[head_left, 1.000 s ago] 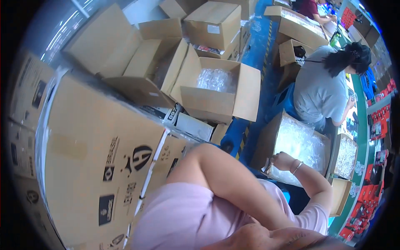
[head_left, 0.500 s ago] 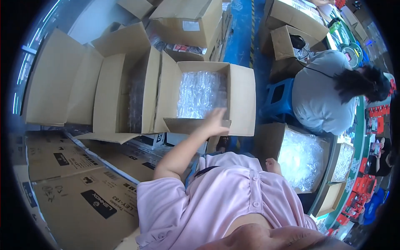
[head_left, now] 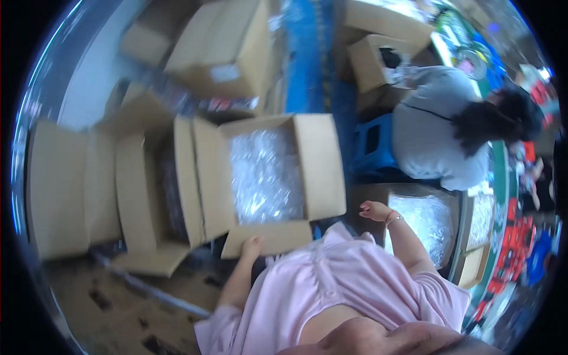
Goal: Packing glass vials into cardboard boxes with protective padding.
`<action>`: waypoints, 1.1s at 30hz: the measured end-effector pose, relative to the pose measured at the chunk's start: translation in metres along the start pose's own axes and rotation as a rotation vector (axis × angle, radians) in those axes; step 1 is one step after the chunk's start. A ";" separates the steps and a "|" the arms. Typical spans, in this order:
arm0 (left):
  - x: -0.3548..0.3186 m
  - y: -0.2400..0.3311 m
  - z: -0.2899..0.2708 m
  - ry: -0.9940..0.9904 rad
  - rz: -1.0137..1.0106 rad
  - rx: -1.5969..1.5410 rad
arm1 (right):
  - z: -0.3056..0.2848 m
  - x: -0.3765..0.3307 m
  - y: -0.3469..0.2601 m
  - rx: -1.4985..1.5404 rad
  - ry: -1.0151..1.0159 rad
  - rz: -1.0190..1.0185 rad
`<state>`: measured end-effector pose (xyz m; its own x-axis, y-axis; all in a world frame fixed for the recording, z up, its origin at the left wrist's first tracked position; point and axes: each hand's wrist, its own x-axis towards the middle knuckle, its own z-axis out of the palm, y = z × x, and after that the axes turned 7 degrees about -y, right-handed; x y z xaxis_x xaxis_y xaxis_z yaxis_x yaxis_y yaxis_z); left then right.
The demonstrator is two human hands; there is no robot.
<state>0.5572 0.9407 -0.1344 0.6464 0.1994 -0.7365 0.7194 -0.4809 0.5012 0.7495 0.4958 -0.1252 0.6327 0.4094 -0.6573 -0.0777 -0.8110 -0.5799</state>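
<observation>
An open cardboard box (head_left: 322,171) full of crinkled clear plastic pieces (head_left: 266,183) stands in front of me. My left hand (head_left: 253,246) is on its near flap (head_left: 284,236), which is folded outward; the fingers are bent and close together over the cardboard. My right hand (head_left: 374,211), a red band and a bracelet at its wrist, is held in the air. Its fingers are loosely bent and partly apart, with nothing seen in them. Just beyond that hand, to the right, is another carton holding shiny clear plastic (head_left: 420,225).
Another open carton (head_left: 133,189) adjoins on the left. Large cartons (head_left: 213,53) are stacked beyond. A person in a grey top (head_left: 438,124) sits on a blue stool (head_left: 376,142) at a green bench (head_left: 502,183) with red items. Flat printed cardboard (head_left: 106,313) lies at lower left.
My left hand has moved from above the box's near right corner to its near flap, which now lies further outward. My right hand has come up and forward from beside my body. The view has shifted.
</observation>
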 end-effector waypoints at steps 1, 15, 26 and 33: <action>0.009 -0.057 0.007 0.202 0.007 0.149 | -0.029 0.009 -0.012 0.057 -0.200 -0.120; 0.057 -0.182 -0.024 0.690 -0.297 -1.428 | -0.084 0.062 0.010 -0.019 0.065 0.119; 0.061 -0.095 -0.059 0.799 -0.244 -0.476 | 0.044 0.173 0.036 0.108 0.278 0.227; 0.054 -0.044 -0.034 1.207 -0.311 -1.049 | 0.081 0.209 0.041 0.602 0.251 0.460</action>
<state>0.5692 1.0020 -0.1809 -0.0998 0.9308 -0.3517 0.3746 0.3626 0.8533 0.8159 0.5823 -0.3251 0.5849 -0.0761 -0.8075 -0.7306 -0.4817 -0.4839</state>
